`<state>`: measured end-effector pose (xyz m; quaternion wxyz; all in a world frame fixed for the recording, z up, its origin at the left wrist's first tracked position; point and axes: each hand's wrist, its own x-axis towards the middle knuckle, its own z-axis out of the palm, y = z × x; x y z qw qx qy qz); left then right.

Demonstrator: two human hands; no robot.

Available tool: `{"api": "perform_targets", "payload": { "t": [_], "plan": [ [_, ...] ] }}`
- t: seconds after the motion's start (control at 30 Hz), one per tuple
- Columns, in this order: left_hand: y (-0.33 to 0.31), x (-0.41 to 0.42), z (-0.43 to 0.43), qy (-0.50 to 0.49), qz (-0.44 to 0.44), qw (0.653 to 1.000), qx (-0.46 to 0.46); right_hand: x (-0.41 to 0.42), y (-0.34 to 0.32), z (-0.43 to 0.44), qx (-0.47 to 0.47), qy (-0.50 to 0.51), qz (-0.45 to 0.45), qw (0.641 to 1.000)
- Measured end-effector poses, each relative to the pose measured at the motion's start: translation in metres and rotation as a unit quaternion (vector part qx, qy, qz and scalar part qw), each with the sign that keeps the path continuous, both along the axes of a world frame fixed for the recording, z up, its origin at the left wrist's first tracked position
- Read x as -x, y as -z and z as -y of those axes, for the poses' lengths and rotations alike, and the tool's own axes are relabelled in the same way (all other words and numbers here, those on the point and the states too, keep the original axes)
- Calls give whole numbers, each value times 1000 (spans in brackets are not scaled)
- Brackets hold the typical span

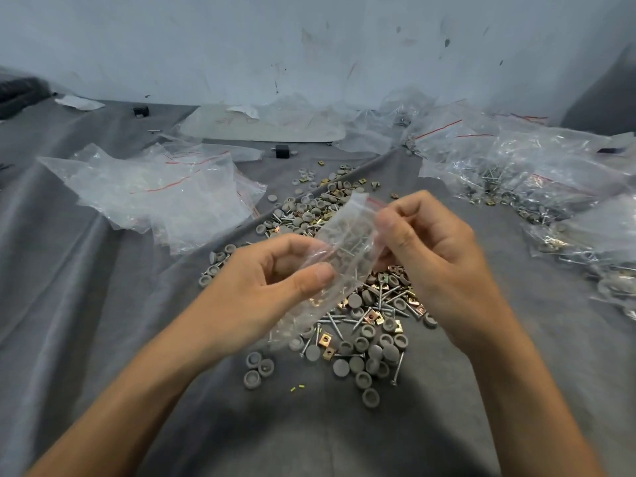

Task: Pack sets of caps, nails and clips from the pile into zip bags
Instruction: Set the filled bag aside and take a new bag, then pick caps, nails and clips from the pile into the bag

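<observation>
A small clear zip bag with a red seal line hangs tilted between my two hands above the pile. Caps and nails show through its plastic. My left hand pinches the bag's lower middle between thumb and curled fingers. My right hand pinches the bag's upper edge near the red strip. Below them lies the pile of grey round caps, silver nails and brass-coloured clips, running from the near middle up to the far centre of the grey cloth.
A heap of empty zip bags lies at the left. Filled bags are stacked along the right side. A flat pale board and small black blocks sit near the far wall. The grey cloth is wrinkled.
</observation>
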<state>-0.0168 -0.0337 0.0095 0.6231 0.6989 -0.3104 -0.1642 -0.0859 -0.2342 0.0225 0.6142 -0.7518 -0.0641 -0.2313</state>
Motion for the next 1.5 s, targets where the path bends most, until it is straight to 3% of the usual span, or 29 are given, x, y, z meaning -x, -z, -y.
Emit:
{"api": "perform_targets", "payload": {
  "t": [0.07,0.17,0.23,0.3,0.37,0.57,0.7,0.87,1.07,1.3,1.4,1.5],
  "plan": [
    [0,0,-1,8,23,1000,-16,1,-3,8,-29,6,15,999],
    [9,-8,-3,-64,90,992,-58,5,-9,24,-96,34,37,994],
    [18,-15,-2,-105,198,962,-156,9,-13,36,-137,64,46,987],
    [27,-16,2,-77,288,917,-265,12,-16,45,-174,96,54,979],
    [34,-12,8,-30,322,889,-325,15,-18,52,-184,129,65,972],
    [41,-3,20,-15,389,828,-402,29,-17,68,-13,236,68,969],
    [37,-2,27,3,435,791,-431,32,-9,74,191,223,24,956],
    [36,0,27,6,452,780,-433,24,1,54,300,149,-61,940],
    [33,-4,22,30,426,773,-469,14,11,39,304,105,-100,942],
    [29,-7,23,36,439,741,-507,8,19,31,298,81,-109,945],
    [30,-12,20,30,440,760,-478,7,21,31,270,76,-102,955],
    [27,-21,10,0,406,811,-422,7,22,32,263,78,-97,957]
  ]
}}
